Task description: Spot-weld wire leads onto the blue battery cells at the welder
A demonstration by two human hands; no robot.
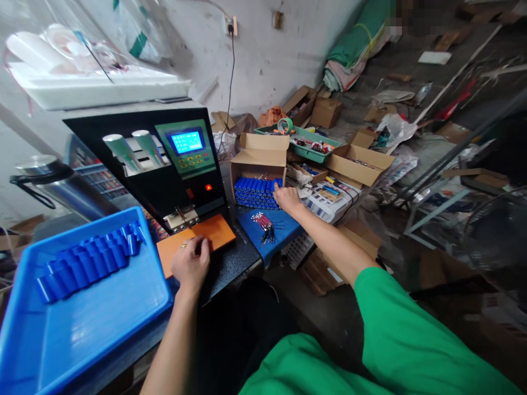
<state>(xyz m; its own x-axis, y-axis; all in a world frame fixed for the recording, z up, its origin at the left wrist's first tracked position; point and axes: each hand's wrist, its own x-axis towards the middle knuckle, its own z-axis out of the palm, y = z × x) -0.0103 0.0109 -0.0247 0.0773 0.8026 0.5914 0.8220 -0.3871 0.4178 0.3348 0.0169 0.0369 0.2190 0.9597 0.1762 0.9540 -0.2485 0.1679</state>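
My left hand rests on the orange board in front of a black machine with a lit blue display; its fingers are curled, and whatever may be under them is hidden. My right hand reaches to the right end of the stacked blue cylinders in an open cardboard box. Its fingers are bent together against the cylinders, and what they grip cannot be made out. Red and black wires with white ends lie on a blue surface just below the box.
At the left, a blue tray holds rows of blue cylinders. A steel flask stands behind it. Beyond my right arm are a green tray, cardboard boxes and a printed sheet.
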